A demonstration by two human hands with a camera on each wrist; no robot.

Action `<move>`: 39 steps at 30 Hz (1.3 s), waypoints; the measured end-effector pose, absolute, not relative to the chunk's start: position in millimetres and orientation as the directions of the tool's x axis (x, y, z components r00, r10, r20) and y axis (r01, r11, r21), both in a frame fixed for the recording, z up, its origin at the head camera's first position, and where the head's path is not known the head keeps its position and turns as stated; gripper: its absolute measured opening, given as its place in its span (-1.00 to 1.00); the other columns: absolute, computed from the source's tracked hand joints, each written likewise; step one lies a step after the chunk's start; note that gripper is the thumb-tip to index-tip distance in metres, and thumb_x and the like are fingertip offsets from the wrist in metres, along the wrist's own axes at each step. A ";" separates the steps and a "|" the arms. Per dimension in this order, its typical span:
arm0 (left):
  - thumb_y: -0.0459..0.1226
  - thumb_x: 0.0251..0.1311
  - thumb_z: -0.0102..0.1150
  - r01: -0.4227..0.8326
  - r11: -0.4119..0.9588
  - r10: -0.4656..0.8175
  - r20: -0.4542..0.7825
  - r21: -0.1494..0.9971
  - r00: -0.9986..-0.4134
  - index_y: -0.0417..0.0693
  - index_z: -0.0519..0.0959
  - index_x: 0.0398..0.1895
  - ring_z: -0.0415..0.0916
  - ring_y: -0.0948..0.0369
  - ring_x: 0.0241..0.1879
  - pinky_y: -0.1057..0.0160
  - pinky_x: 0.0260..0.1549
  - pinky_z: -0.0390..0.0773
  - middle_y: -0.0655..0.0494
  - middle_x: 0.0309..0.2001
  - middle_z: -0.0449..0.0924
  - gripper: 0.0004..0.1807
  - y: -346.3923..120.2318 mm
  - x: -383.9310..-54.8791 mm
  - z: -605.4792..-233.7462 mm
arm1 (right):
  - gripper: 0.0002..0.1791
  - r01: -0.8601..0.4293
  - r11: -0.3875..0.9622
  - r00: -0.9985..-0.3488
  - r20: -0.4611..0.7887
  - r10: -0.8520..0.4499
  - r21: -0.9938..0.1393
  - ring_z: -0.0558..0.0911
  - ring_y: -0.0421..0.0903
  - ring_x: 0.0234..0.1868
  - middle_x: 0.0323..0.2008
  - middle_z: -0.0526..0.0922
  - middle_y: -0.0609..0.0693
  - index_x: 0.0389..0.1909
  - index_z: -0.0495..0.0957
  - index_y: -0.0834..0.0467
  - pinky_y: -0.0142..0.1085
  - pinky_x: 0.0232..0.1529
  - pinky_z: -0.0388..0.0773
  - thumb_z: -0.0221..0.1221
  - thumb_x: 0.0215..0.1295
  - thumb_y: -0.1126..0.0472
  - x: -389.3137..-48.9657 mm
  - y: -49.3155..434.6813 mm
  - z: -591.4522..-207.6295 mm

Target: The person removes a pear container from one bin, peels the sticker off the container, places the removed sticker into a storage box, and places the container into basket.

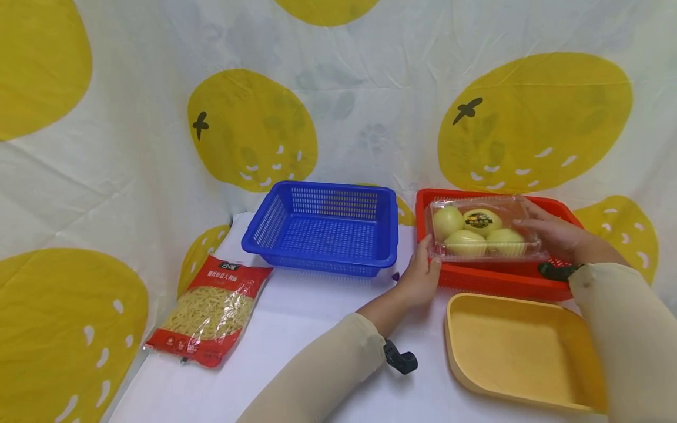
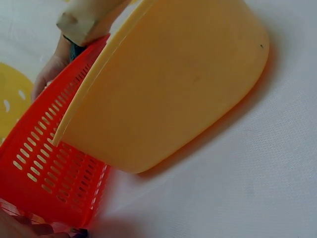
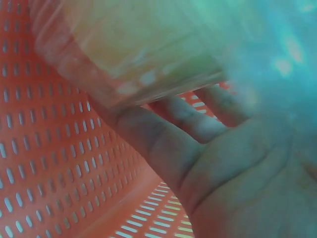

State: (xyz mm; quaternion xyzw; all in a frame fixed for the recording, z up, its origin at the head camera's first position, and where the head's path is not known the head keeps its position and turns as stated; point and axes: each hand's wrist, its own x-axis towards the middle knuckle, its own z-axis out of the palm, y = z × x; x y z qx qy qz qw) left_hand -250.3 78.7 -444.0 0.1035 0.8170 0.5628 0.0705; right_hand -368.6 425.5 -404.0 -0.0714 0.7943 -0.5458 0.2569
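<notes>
A clear plastic clamshell box of several pale yellow-green fruits [image 1: 480,228], with a dark label on top, sits tilted over the red basket [image 1: 508,288]. My right hand [image 1: 555,232] grips its right end; in the right wrist view the fingers [image 3: 163,134] reach under the box, inside the basket. At the box's front left corner my left hand [image 1: 421,276] holds on, with its thumb near the edge and its fingers along the side, close to the basket's rim. In the left wrist view only a bit of that hand [image 2: 22,229] shows, at the bottom left.
A blue basket [image 1: 317,267] stands left of the red one. A yellow tub [image 1: 513,352] is in front of the red basket, under the right forearm. A red bag of pasta [image 1: 211,311] lies at the left. A patterned curtain [image 1: 370,106] hangs behind.
</notes>
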 end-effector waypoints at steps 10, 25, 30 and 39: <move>-0.03 0.71 -0.13 -0.010 0.321 0.231 -0.089 0.947 -0.969 0.45 -0.01 0.72 0.16 0.09 0.62 -0.18 0.52 0.27 0.22 0.64 0.17 -0.36 76.4 -247.8 -442.3 | -0.19 0.153 0.417 -0.890 -0.308 -0.337 -0.896 0.18 0.06 0.45 0.72 -0.34 0.05 0.73 -0.44 -0.39 -0.24 0.08 0.58 -0.16 0.74 -0.17 -367.6 425.0 -402.2; -0.01 0.63 0.04 -0.029 0.362 0.101 -0.071 0.932 -0.992 0.55 0.20 0.65 0.36 0.14 0.48 -0.06 0.30 0.58 0.24 0.53 0.30 -0.39 79.8 -241.7 -439.0 | -0.31 0.109 0.344 -0.928 -0.219 -0.301 -0.933 0.67 -0.19 -0.02 0.13 0.53 -0.32 0.76 -0.12 -0.12 -0.16 -0.05 0.78 -0.19 0.76 -0.12 -363.1 433.8 -398.8; 0.02 0.57 0.13 0.008 0.380 0.072 -0.021 0.925 -0.997 0.51 0.24 0.64 0.32 0.10 0.53 -0.04 0.25 0.63 0.28 0.64 0.12 -0.36 83.7 -238.7 -432.9 | -0.26 0.145 0.265 -0.927 -0.225 -0.301 -0.953 0.73 -0.16 -0.11 0.25 0.33 -0.14 0.77 -0.28 -0.16 -0.16 -0.11 0.80 -0.21 0.76 -0.11 -357.1 442.8 -395.2; 0.10 0.52 0.16 0.094 0.418 0.080 0.067 0.903 -0.995 0.57 0.17 0.64 0.18 0.08 0.61 -0.18 0.30 0.56 0.30 0.69 0.02 -0.30 82.2 -232.3 -416.0 | -0.52 0.134 0.140 -0.959 -0.164 -0.232 -0.981 0.77 -0.11 -0.14 0.11 0.53 -0.27 0.58 0.20 -0.29 -0.16 -0.20 0.81 -0.13 0.75 -0.04 -347.6 442.8 -388.3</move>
